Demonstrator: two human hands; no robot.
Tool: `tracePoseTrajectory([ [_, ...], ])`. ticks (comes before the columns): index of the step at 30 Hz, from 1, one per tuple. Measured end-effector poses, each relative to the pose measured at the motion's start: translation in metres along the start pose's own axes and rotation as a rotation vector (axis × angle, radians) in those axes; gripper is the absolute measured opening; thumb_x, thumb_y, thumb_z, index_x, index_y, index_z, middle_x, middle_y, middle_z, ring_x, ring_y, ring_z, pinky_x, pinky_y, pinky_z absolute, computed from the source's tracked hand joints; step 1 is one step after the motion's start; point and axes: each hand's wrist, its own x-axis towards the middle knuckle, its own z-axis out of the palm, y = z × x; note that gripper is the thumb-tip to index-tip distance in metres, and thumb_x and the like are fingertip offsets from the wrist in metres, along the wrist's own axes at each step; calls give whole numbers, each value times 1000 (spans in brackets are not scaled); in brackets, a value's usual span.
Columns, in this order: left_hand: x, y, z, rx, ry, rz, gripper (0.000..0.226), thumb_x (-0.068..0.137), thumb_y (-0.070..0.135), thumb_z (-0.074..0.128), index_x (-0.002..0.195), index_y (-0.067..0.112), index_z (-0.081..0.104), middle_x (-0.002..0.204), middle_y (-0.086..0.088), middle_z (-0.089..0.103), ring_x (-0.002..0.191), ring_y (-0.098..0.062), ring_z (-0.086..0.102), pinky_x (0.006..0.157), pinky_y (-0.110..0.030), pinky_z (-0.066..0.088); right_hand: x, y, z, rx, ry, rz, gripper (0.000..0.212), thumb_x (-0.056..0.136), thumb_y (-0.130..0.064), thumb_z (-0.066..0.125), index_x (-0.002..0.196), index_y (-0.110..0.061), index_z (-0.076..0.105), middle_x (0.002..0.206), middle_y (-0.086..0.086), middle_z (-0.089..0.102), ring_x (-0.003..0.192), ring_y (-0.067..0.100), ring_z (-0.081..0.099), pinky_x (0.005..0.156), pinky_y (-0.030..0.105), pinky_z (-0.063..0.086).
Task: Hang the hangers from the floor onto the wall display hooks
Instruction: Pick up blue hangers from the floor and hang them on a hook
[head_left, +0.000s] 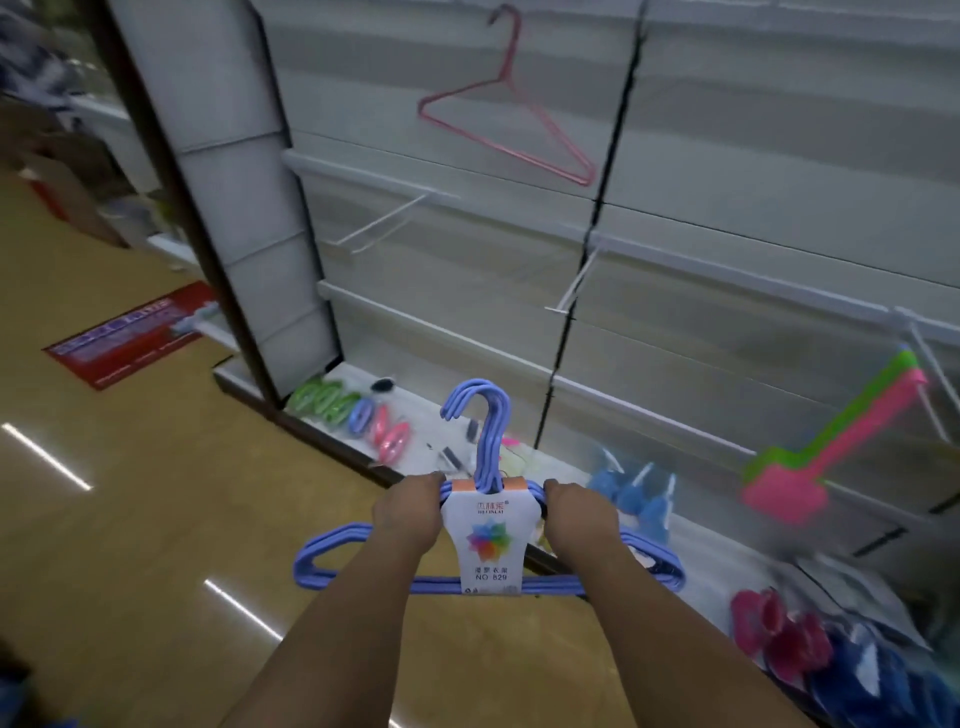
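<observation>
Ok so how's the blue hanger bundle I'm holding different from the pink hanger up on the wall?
The blue hanger bundle is several thick hangers banded by a white label card, while the pink hanger is a single thin bare one. The bundle is gripped upright by the left hand and right hand; the pink one already hangs tilted on the wall. Both share the hooked triangular shape.

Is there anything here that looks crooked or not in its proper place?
Yes. The pink hanger high on the wall panel hangs tilted, its bar sloping down to the right. Several packs lie loose on the base shelf below instead of on the wall hooks, most of which are bare.
</observation>
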Motion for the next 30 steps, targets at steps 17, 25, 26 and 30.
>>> tracePoseTrajectory([
  [17,98,-132,-81,-8,163,-274,35,93,14,44,124,26,54,116,-2,65,105,-26,61,75,-31,44,150,-154,-58,-84,44,-337,31,92,-10,45,122,-11,53,123,9,60,116,29,56,89,33,46],
  [25,148,-167,-107,-16,192,-322,41,92,15,45,130,29,51,117,-2,65,106,-25,61,75,-31,45,214,-201,-85,-113,37,-369,30,93,-11,47,122,-13,54,123,6,60,114,26,58,88,32,47],
  [26,154,-172,-109,-19,191,-323,41,92,16,45,131,29,51,118,-2,65,106,-24,61,76,-31,45,221,-207,-85,-119,35,-372,30,93,-10,47,122,-13,53,122,6,60,113,26,58,87,31,47],
  [30,175,-199,-123,-26,201,-322,39,93,15,44,129,28,52,118,-2,64,108,-24,60,79,-31,46,244,-236,-90,-140,39,-382,32,93,-8,45,123,-13,51,122,6,60,113,27,58,86,31,47],
])
